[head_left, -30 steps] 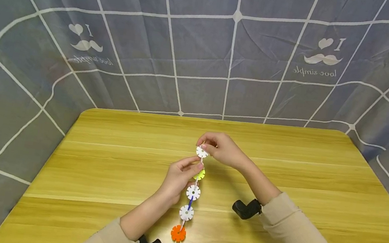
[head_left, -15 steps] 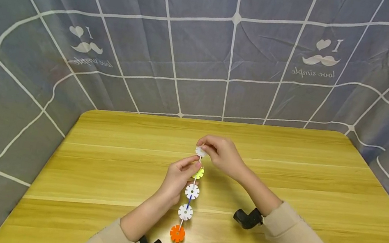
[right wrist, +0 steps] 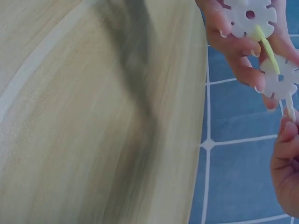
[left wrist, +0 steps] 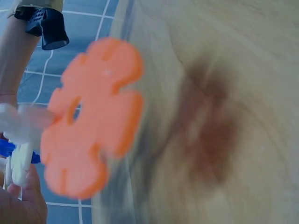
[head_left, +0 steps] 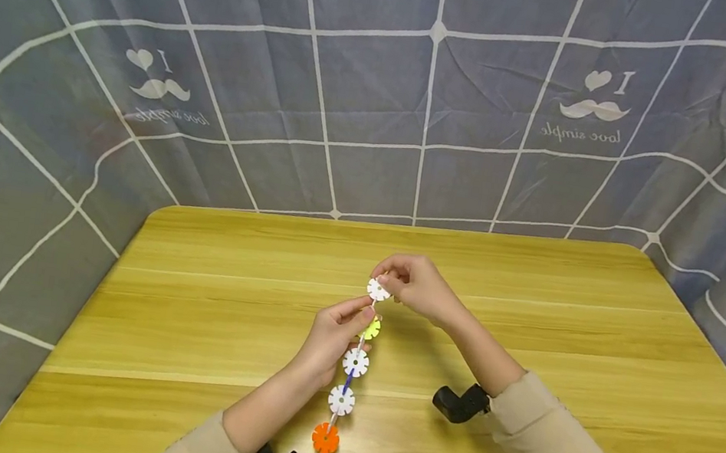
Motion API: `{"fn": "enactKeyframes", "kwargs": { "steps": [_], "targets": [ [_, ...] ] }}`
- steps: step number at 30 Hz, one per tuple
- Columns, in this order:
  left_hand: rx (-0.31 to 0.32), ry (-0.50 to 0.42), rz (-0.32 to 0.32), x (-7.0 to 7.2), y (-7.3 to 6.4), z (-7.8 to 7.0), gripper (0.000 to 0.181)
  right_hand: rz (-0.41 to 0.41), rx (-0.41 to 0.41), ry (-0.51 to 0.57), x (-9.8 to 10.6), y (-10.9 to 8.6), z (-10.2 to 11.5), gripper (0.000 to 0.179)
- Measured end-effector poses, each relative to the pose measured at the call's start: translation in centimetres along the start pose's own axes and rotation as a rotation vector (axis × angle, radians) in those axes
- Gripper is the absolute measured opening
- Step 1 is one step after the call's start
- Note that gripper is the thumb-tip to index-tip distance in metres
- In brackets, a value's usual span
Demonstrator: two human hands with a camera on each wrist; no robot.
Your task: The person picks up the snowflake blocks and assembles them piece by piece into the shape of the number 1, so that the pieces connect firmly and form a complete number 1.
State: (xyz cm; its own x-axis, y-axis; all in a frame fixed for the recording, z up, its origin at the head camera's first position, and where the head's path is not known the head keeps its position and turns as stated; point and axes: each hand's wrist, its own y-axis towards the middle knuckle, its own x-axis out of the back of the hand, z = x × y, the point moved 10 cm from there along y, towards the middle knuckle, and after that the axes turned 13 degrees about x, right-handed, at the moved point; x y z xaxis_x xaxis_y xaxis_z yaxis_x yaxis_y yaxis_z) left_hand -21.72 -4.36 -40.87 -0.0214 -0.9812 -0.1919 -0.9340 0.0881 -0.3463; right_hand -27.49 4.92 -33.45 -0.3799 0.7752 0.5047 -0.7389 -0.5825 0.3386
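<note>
A chain of slotted plastic discs runs between and below my hands in the head view. My left hand [head_left: 330, 334] pinches it beside a yellow-green disc [head_left: 374, 329]. Above, my right hand [head_left: 420, 287] pinches the top end by a white disc [head_left: 378, 289]. Lower down hang another white disc [head_left: 355, 362], a blue disc [head_left: 349, 382] edge-on, a further white disc [head_left: 342, 400] and an orange disc [head_left: 325, 439] at the bottom. The right wrist view shows a yellow disc [right wrist: 268, 50] edge-on between two white ones. In the left wrist view the orange disc looms close.
The wood-grain table [head_left: 220, 299] lies under both arms. Black devices [head_left: 459, 404] sit at both wrists. A grey-blue curtain [head_left: 380, 105] with white lines surrounds the table's back and sides.
The chain's lower end has shifted slightly left, and the top white disc has moved a little right and down. Both hands keep their hold.
</note>
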Motion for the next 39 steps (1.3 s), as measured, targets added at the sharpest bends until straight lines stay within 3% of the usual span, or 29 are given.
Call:
{"fn": "enactKeyframes", "kwargs": {
  "steps": [7,14,23,29,35,39],
  "targets": [
    [0.002,-0.020,-0.006,0.2,0.1,0.0,0.038,0.020,0.046,-0.117,-0.3,0.2,0.9,0.009],
    [0.006,-0.042,-0.003,0.1,0.1,-0.1,0.038,0.004,0.020,-0.083,-0.4,0.1,0.5,0.010],
    [-0.003,-0.058,0.019,0.0,0.1,-0.3,0.039,-0.014,-0.001,0.035,-0.6,-0.1,-1.1,0.012],
    [0.040,-0.050,0.016,0.0,0.6,-0.1,0.041,-0.064,-0.079,0.193,-0.5,-0.5,-2.1,0.021],
    [0.072,-0.113,-0.033,0.7,1.2,-0.1,0.042,-0.109,-0.168,0.362,-0.8,-1.6,-3.5,0.033],
    [0.076,-0.135,-0.076,1.4,1.4,-0.4,0.041,-0.069,-0.203,0.438,-2.1,-2.8,-3.9,0.039]
  ]
}}
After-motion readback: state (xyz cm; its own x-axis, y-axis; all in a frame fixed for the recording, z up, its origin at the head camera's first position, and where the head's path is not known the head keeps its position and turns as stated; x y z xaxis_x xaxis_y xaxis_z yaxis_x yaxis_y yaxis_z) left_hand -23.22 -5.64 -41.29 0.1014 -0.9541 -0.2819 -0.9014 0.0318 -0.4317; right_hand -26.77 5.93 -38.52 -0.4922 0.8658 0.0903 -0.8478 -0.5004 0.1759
